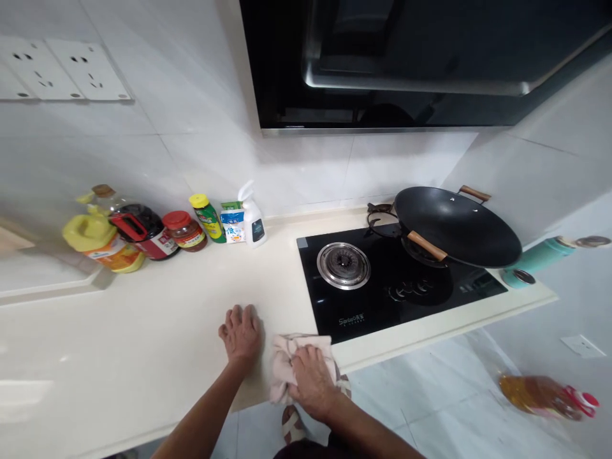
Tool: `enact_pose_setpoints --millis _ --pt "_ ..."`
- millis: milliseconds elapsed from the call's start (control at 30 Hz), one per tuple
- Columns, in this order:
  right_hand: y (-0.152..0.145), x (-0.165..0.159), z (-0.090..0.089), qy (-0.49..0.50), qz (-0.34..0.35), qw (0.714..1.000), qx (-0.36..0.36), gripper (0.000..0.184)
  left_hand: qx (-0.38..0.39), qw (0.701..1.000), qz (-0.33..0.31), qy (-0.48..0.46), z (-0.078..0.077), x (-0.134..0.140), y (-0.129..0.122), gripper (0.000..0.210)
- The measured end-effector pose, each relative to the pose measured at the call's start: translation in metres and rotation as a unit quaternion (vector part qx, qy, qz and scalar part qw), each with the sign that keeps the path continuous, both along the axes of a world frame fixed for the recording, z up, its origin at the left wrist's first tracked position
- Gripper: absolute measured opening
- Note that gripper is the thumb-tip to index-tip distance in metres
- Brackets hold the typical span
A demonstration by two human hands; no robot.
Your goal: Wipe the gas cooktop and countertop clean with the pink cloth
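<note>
My right hand (313, 379) presses down on a pale pink cloth (283, 357), its fingers bent over the fabric. The cloth lies bunched at the counter's front edge, with one corner over the near left edge of the black gas stove (329, 319). To the left, my left hand (242, 335) rests on the cream countertop (157, 344) with nothing in it, its fingers slightly bent and apart.
A black wok (459, 226) with wooden handles sits over the right burner; the left burner (343, 265) is bare. A spray bottle (253, 220), a red-lidded jar (185, 231) and several other bottles line the wall. Above hangs a dark range hood (406, 64). An oil bottle (547, 395) stands on the floor.
</note>
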State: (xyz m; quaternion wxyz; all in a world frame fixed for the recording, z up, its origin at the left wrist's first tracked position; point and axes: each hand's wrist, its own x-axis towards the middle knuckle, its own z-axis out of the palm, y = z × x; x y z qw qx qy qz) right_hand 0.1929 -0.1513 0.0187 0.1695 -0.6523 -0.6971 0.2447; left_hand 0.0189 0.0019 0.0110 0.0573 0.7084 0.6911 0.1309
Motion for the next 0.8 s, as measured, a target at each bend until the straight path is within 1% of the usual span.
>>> enact_pose_setpoints --millis 33,67,100,133,200,233,267,300,333,367,400,433,533,600,633,700,800 --pt "0.007 -0.003 0.001 0.057 0.020 0.998 0.014 0.032 0.006 1.000 -0.003 -0.009 -0.001 -0.003 0.000 0.048" --pt "0.015 -0.004 0.003 0.127 0.021 0.991 0.022 0.030 0.012 1.000 -0.008 -0.018 -0.003 -0.006 -0.001 0.047" --pt "0.022 -0.004 0.004 0.211 0.009 0.977 0.018 0.028 0.019 0.999 -0.014 -0.029 -0.004 -0.010 -0.002 0.045" --pt "0.030 -0.002 0.006 0.304 -0.015 0.953 0.005 0.028 0.025 0.999 -0.021 -0.040 -0.006 -0.014 -0.003 0.043" --pt "0.044 0.002 0.010 0.477 -0.056 0.876 -0.038 0.034 0.041 0.997 -0.034 -0.064 -0.011 -0.022 -0.007 0.040" --pt "0.051 0.007 0.012 0.535 -0.063 0.840 -0.056 0.039 0.049 0.995 -0.040 -0.077 -0.013 -0.027 -0.010 0.039" --pt "0.058 0.013 0.014 0.563 -0.063 0.822 -0.066 0.043 0.059 0.993 -0.045 -0.088 -0.015 -0.031 -0.013 0.039" --pt "0.063 0.022 0.016 0.553 -0.071 0.828 -0.057 0.044 0.069 0.991 -0.050 -0.100 -0.017 -0.035 -0.017 0.039" --pt "0.069 0.034 0.017 0.514 -0.093 0.852 -0.034 0.042 0.080 0.989 -0.053 -0.110 -0.018 -0.039 -0.022 0.039" --pt "0.073 0.050 0.017 0.456 -0.128 0.881 -0.003 0.040 0.090 0.987 -0.056 -0.119 -0.019 -0.043 -0.027 0.039" --pt "0.076 0.068 0.016 0.392 -0.175 0.903 0.032 0.037 0.101 0.985 -0.059 -0.127 -0.019 -0.047 -0.031 0.039" --pt "0.078 0.088 0.014 0.338 -0.225 0.912 0.063 0.036 0.111 0.983 -0.060 -0.134 -0.019 -0.050 -0.036 0.039" --pt "0.077 0.144 0.005 0.246 -0.336 0.902 0.113 0.033 0.135 0.978 -0.069 -0.146 -0.013 -0.052 -0.047 0.040" --pt "0.075 0.168 -0.002 0.187 -0.389 0.893 0.131 0.031 0.136 0.975 -0.092 -0.147 -0.006 -0.043 -0.048 0.039" --pt "0.074 0.174 -0.005 0.159 -0.411 0.887 0.138 0.031 0.132 0.975 -0.107 -0.144 -0.002 -0.035 -0.047 0.039" --pt "0.074 0.175 -0.013 0.117 -0.444 0.875 0.151 0.037 0.116 0.975 -0.139 -0.132 0.005 -0.011 -0.040 0.039" --pt "0.078 0.166 -0.027 0.014 -0.451 0.875 0.176 0.053 0.084 0.977 -0.168 -0.098 0.008 0.033 -0.031 0.044"
